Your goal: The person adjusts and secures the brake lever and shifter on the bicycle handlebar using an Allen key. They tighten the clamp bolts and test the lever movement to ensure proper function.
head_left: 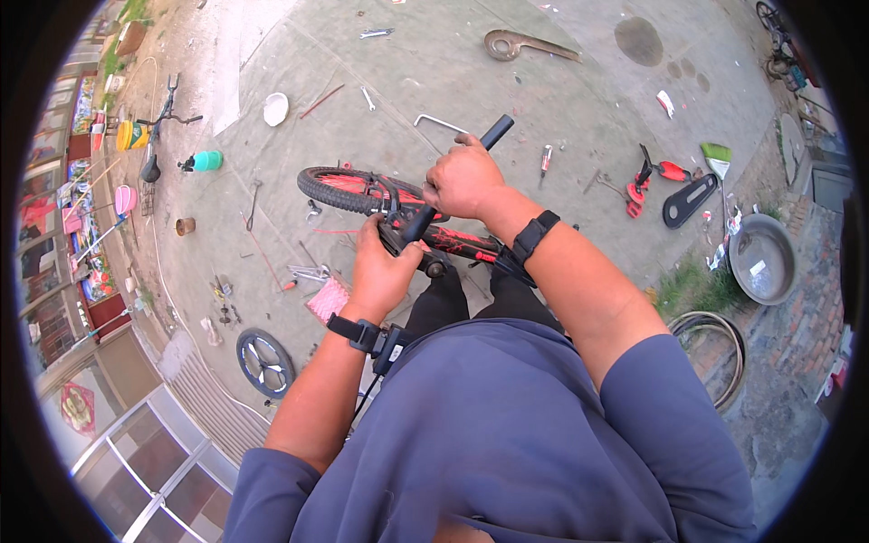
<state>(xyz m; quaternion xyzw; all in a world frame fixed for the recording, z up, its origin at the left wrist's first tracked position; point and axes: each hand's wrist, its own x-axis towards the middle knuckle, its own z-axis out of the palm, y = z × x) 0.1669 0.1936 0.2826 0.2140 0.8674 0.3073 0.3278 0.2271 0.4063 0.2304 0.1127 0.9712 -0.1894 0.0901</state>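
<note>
A small bicycle with a black and red frame (462, 242) is in front of my legs, its knobby-tyred wheel (339, 187) pointing left. My right hand (466, 179) is closed around a thick black bar (495, 133) that slants up to the right over the frame. At the bar's lower left end, my left hand (385, 276) is wrapped round a dark bicycle part (395, 238), thumb towards the bar. My left palm hides much of that part, so its exact kind is unclear.
On the ground lie a large brown wrench-shaped piece (529, 45), a bent metal rod (441, 122), a screwdriver (546, 161) and a black chain guard (690, 201). A metal basin (762, 260) stands right; a spoked wheel (265, 363) and pink cloth-like item (328, 300) lie left.
</note>
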